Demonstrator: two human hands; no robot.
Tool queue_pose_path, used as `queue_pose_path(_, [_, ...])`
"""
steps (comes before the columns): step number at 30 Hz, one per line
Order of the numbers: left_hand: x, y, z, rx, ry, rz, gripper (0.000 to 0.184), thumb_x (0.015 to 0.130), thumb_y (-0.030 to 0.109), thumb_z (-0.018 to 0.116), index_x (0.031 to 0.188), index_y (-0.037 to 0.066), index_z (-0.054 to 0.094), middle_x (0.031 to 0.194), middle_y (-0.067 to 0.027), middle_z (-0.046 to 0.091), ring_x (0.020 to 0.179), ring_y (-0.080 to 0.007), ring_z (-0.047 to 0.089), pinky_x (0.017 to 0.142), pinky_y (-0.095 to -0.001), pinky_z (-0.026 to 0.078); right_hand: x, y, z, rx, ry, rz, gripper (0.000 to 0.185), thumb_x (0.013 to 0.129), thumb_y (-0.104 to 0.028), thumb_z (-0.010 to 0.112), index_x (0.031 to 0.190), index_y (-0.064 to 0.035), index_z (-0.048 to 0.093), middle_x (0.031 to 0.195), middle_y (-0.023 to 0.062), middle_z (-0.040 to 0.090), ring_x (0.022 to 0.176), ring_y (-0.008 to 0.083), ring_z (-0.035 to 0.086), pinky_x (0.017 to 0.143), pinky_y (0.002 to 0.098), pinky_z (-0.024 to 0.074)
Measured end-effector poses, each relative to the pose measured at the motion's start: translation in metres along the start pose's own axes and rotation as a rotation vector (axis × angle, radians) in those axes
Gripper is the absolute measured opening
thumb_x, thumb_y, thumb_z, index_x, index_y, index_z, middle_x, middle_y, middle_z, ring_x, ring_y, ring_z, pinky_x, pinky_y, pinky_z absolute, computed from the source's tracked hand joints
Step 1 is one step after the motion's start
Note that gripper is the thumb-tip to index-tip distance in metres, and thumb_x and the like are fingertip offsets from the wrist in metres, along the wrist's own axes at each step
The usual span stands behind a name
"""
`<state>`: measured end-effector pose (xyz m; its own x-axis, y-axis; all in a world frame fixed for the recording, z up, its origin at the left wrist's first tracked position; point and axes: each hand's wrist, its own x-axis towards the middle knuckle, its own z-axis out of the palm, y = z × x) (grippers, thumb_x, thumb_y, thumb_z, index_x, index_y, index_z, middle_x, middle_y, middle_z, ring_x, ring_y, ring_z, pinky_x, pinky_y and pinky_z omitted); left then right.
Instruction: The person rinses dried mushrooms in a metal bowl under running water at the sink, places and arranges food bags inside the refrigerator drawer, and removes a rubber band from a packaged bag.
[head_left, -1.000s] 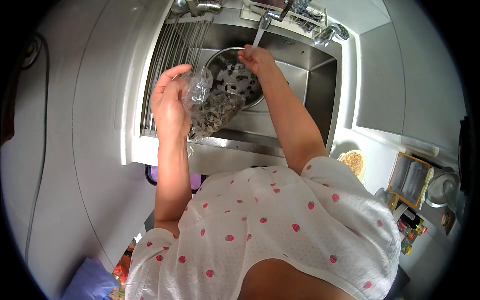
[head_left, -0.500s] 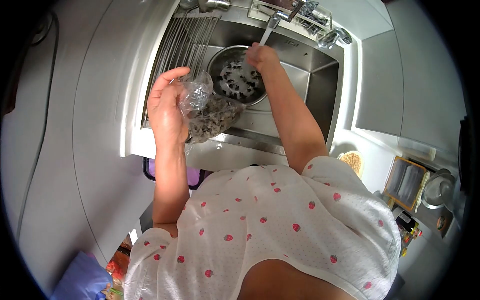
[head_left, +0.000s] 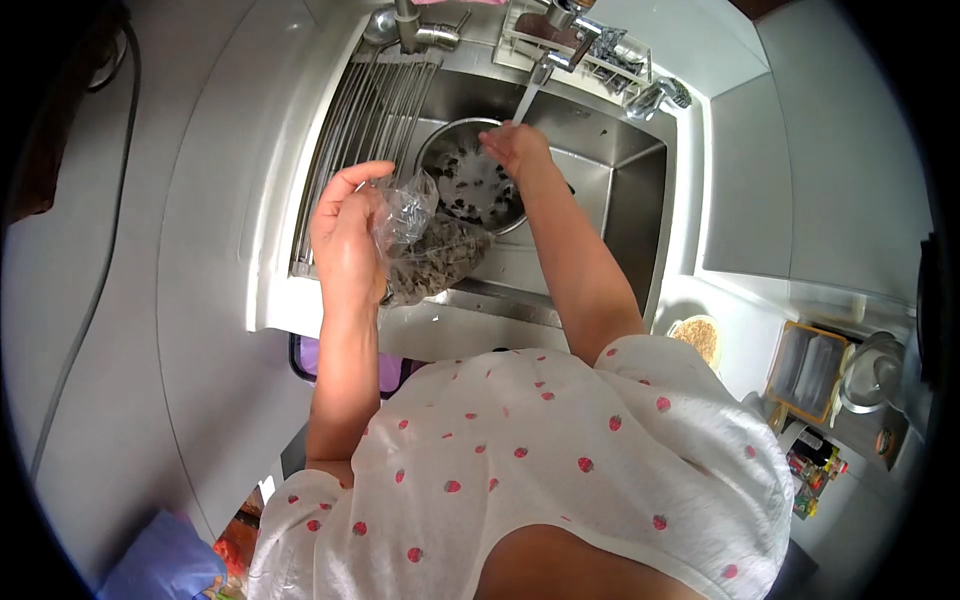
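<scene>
Rack of thin metal rods (head_left: 365, 140) lies across the left edge of a steel sink (head_left: 588, 180), which is set into a white table (head_left: 440, 335). In front of the rack is a person's left hand (head_left: 348, 230), one finger sticking out and the others curled at the gathered top of a clear plastic bag (head_left: 440, 260), gripping it. The bag holds crinkled grey-brown pieces and lies over the sink's front edge, towards the left; whether it rests on that edge cannot be told. At the sink's back left corner stands a lever tap (head_left: 437, 37). Beyond the bag, on the left half of the sink's floor, is a round metal bowl (head_left: 437, 148) with dark pieces (head_left: 465, 205) in frothy water; the bag overlaps its near rim in this view. Next, the right hand (head_left: 520, 150) is open, fingers loosely spread, above the bowl's far right side, in a stream of water (head_left: 524, 103) from a second tap (head_left: 545, 66) at the middle of the back edge. Near the sink's front right corner, on the table, is a round patch of tan grains (head_left: 697, 340). Farthest right, well apart, is an orange-rimmed container (head_left: 803, 370).
</scene>
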<state>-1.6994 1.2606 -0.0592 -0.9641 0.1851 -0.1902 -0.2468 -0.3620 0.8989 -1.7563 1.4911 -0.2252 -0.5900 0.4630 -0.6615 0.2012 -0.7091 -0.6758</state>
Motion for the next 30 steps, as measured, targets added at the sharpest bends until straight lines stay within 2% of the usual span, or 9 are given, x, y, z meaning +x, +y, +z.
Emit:
queue_pose_path(3, [0.003,-0.001,-0.001,-0.006,-0.013,0.012,0.024,0.077,-0.002,0.040,0.094,-0.004,0.058,0.060,0.0048,0.040,0.052,-0.0022,0.032,0.046,-0.0173,0.024,0.013,0.000,-0.005,-0.011,-0.199,0.155,0.021,0.085,-0.005,0.044,0.104,0.0028,0.047,0.098,0.0181,0.056,0.075,0.0307,0.062,0.061,0.0358,0.0516])
queue_pose_path(7, [0.008,-0.002,0.000,-0.005,-0.008,0.017,0.024,0.078,-0.001,0.040,0.094,-0.004,0.057,0.060,0.0046,0.040,0.052,-0.0022,0.032,0.046,-0.0172,0.024,0.005,-0.003,0.006,-0.016,-0.215,0.082,0.021,0.087,-0.013,0.046,0.103,0.0001,0.053,0.099,0.0156,0.056,0.080,0.0277,0.060,0.060,0.0347,0.0491])
queue_pose_path(14, [0.011,-0.002,-0.006,-0.010,0.006,0.014,0.024,0.078,0.000,0.041,0.094,-0.004,0.058,0.061,0.0039,0.042,0.052,-0.0023,0.033,0.046,-0.0168,0.025,0.012,-0.005,-0.005,-0.260,-0.164,-0.047,0.019,0.085,-0.016,0.052,0.100,-0.0059,0.059,0.096,0.0092,0.056,0.077,0.0262,0.055,0.064,0.0390,0.0430])
queue_pose_path(16, [0.012,-0.003,-0.008,-0.011,0.010,0.017,0.024,0.077,-0.001,0.041,0.093,-0.004,0.058,0.061,0.0036,0.043,0.052,-0.0023,0.033,0.046,-0.0168,0.025,-0.011,-0.014,-0.001,-0.396,0.069,-0.040,0.021,0.082,-0.014,0.053,0.099,-0.0037,0.060,0.095,0.0092,0.058,0.078,0.0237,0.054,0.067,0.0383,0.0423])
queue_pose_path(17, [0.013,-0.005,-0.012,0.013,0.006,0.027,0.025,0.076,0.001,0.040,0.095,-0.004,0.057,0.064,0.0012,0.047,0.052,-0.0040,0.041,0.042,-0.0171,0.031,-0.011,-0.012,-0.005,-0.394,0.074,-0.035,0.021,0.082,-0.014,0.053,0.099,-0.0037,0.060,0.095,0.0092,0.058,0.078,0.0237,0.054,0.067,0.0383,0.0423])
queue_pose_path(18, [0.014,-0.006,-0.014,0.038,0.001,0.038,0.027,0.075,0.002,0.039,0.097,-0.004,0.056,0.068,-0.0012,0.051,0.052,-0.0057,0.048,0.038,-0.0173,0.036,-0.009,-0.012,-0.012,-0.529,0.032,-0.108,0.021,0.080,-0.014,0.054,0.097,-0.0028,0.061,0.094,0.0095,0.060,0.078,0.0234,0.056,0.067,0.0369,0.0438])
queue_pose_path(22, [0.012,-0.006,-0.017,0.047,-0.004,0.036,0.026,0.077,0.003,0.040,0.097,-0.003,0.055,0.070,-0.0022,0.053,0.053,-0.0059,0.049,0.038,-0.0172,0.037,0.043,0.005,-0.058,-1.088,-0.005,-0.291,0.019,0.076,-0.014,0.056,0.089,-0.0026,0.064,0.087,0.0089,0.064,0.075,0.0227,0.060,0.065,0.0345,0.0472])
queue_pose_path(27, [0.011,-0.006,-0.017,0.029,-0.019,0.047,0.025,0.078,0.003,0.041,0.097,-0.004,0.055,0.071,-0.0043,0.055,0.054,-0.0076,0.051,0.045,-0.0189,0.042,0.110,0.044,-0.112,-1.424,-0.105,-0.280,0.015,0.073,-0.015,0.059,0.080,-0.0038,0.066,0.078,0.0073,0.066,0.071,0.0219,0.063,0.060,0.0328,0.0502])
queue_pose_path(30, [0.010,-0.006,-0.013,0.037,-0.038,0.044,0.026,0.077,0.002,0.040,0.097,-0.005,0.055,0.070,-0.0050,0.055,0.055,-0.0085,0.052,0.048,-0.0198,0.043,0.034,0.023,-0.077,-1.102,-0.058,0.042,0.016,0.082,-0.014,0.051,0.094,-0.0087,0.060,0.077,0.0058,0.061,0.063,0.0171,0.058,0.054,0.0288,0.0441])
